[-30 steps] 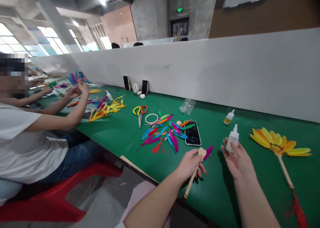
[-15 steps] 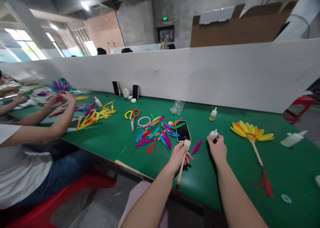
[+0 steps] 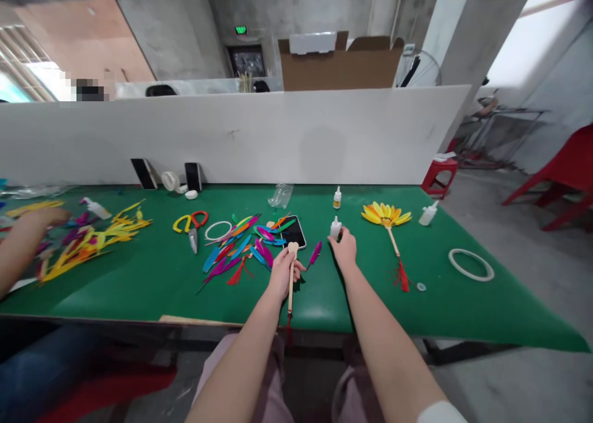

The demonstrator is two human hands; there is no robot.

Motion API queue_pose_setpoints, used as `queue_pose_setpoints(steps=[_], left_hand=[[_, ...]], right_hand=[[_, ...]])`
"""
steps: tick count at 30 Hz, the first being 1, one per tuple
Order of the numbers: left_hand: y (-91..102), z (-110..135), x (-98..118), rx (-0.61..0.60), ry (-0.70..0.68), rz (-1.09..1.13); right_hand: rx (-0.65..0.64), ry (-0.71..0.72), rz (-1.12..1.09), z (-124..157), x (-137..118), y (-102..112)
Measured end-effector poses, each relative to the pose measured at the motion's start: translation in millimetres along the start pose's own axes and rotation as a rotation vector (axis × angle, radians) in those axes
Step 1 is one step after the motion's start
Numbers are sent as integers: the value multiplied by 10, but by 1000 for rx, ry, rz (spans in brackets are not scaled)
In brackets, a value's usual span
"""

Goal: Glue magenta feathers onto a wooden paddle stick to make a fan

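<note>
Stick (image 3: 291, 290) of pale wood, red tassel (image 3: 290, 329) hanging at the near edge of the table (image 3: 152, 293): my left hand (image 3: 281, 275) has it, pinched between thumb and fingers just below the rounded head (image 3: 293, 247). It should be light and stiff, dry enough not to slip, so I'd judge a gentle pinch there will do, keeping off the head's flat face. A purple feather (image 3: 315, 253) lies just beyond my fingers; that should be soft and easily creased, best taken by its quill. My right hand (image 3: 343, 248) is closed round the lower part of a white bottle (image 3: 335, 225), nozzle up; it likely gives when squeezed, so I'd hold it low and lightly. Whether its base touches the table I cannot tell. Past my left hand are a phone (image 3: 299, 233) and loose feathers (image 3: 242, 246); farther off stands a small bottle (image 3: 337, 198), before the white partition (image 3: 259, 139).
</note>
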State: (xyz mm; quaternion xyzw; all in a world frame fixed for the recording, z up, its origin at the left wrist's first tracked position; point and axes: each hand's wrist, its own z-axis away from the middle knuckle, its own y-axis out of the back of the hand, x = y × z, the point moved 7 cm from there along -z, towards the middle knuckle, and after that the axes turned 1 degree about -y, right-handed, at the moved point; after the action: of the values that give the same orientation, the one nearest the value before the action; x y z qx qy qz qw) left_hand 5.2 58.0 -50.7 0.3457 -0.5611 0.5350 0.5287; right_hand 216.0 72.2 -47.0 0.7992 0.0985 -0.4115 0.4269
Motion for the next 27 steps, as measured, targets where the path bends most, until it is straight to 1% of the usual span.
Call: queue_pose_setpoints(steps=[4, 8, 11, 14, 19, 23, 27], left_hand=[[5, -6, 1, 4, -14, -7], [26, -36, -16, 4, -28, -11], [47, -49, -15, 15, -36, -8], [51, -44, 0, 18, -39, -4], [43, -49, 13, 16, -30, 7], [48, -69, -3, 14, -24, 17], [47, -81, -22, 5, -16, 18]], right_hand=[[50, 13, -37, 66, 13, 78], [152, -49, -47, 151, 91, 249], [151, -41, -27, 204, 62, 301], [79, 28, 25, 270, -65, 234], [-62, 152, 174, 456, -322, 1], [-111, 203, 278, 596, -506, -127], [-180, 255, 279, 655, -611, -220]])
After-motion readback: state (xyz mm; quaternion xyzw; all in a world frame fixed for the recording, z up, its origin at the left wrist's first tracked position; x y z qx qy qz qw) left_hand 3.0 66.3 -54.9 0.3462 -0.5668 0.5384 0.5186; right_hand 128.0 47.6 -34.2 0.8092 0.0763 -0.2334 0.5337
